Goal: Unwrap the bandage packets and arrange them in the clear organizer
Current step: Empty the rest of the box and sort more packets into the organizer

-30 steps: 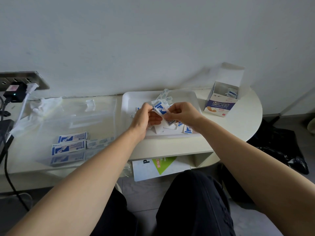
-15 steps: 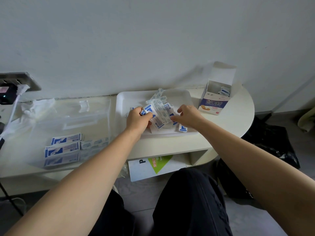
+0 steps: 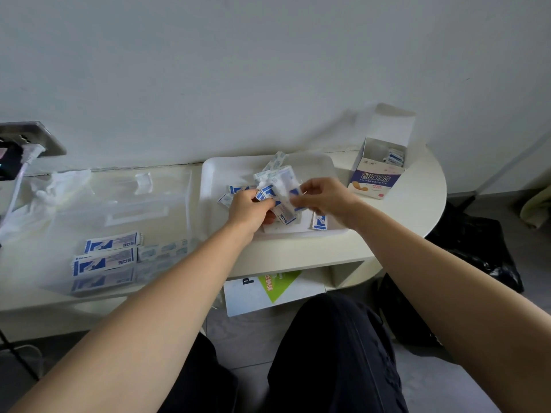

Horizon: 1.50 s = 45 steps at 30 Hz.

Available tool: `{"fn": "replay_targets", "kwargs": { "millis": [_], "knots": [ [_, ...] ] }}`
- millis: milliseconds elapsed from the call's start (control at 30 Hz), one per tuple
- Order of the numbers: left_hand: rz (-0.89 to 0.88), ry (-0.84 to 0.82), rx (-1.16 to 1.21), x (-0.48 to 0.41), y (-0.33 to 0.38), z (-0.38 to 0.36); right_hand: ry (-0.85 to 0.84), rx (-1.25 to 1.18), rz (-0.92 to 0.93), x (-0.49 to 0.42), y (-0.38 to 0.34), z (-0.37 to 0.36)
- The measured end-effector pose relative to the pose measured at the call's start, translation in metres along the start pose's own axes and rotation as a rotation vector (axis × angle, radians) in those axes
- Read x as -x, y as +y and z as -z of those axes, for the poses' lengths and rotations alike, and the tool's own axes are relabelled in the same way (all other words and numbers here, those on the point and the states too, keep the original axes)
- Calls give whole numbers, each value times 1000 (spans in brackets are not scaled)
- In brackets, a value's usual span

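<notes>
Over the white tray point(image 3: 214, 174) my left hand point(image 3: 249, 208) and my right hand point(image 3: 326, 198) together hold a blue-and-white bandage packet point(image 3: 278, 189) in a clear wrapper, each pinching one side. More small packets point(image 3: 319, 220) lie loose in the tray beneath my hands. On the left stands the clear organizer point(image 3: 119, 210), with several blue-and-white bandage strips point(image 3: 104, 259) laid in rows at its near end.
An open bandage box point(image 3: 377, 174) with packets inside stands at the table's right end. Crumpled clear plastic point(image 3: 50, 189) lies at the far left by a wall socket point(image 3: 29, 138) and cable. A white and green carton point(image 3: 268, 289) sits on the shelf below.
Both hands dipped toward the tray, then rose a little with the packet. The right hand, briefly off it, pinches its right side again.
</notes>
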<state>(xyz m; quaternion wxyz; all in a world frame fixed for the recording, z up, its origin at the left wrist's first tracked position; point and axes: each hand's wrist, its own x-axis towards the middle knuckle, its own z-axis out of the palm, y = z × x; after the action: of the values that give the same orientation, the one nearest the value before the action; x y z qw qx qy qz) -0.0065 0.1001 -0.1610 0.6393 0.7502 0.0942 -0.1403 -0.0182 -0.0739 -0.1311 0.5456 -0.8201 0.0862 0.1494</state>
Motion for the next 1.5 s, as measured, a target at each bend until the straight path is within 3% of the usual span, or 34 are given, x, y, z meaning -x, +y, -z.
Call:
{"fn": "replay_targets", "kwargs": {
  "millis": [67, 200, 333, 433, 500, 567, 633, 700, 933, 1067, 1200, 1267, 1500],
  "knots": [
    [37, -50, 108, 4, 6, -5, -118, 62, -40, 5, -2, -9],
    [94, -159, 264, 13, 20, -11, -56, 49, -64, 4, -4, -15],
    [-1, -251, 150, 12, 15, -12, -91, 16, -71, 5, 1, -9],
    [-45, -147, 35, 9, 8, -14, -74, 49, -60, 5, 1, -3],
    [-31, -78, -11, 8, 6, -14, 44, 236, -10, 1, 3, 4],
    [-14, -39, -49, 7, 4, -11, 123, 620, 50, -4, 7, 12],
    [1, -8, -50, 4, 3, -9, 78, 954, 46, -5, 11, 13],
    [6, 18, -37, 3, 4, -8, 49, 1059, 20, -5, 11, 10],
    [14, -37, -30, 3, 3, -6, 80, 1012, -48, -10, 9, 12],
    [4, -62, -47, 3, 4, -6, 66, 739, 40, -6, 6, 22],
    [-1, -66, -78, 3, 5, -9, -175, 377, 164, 1, -12, 22],
    [-34, -106, -85, 8, 9, -10, -218, 313, 194, 2, -21, 16],
    [-22, -351, -95, 20, 16, -10, 29, 408, 287, 1, -19, -8]
  ]
}}
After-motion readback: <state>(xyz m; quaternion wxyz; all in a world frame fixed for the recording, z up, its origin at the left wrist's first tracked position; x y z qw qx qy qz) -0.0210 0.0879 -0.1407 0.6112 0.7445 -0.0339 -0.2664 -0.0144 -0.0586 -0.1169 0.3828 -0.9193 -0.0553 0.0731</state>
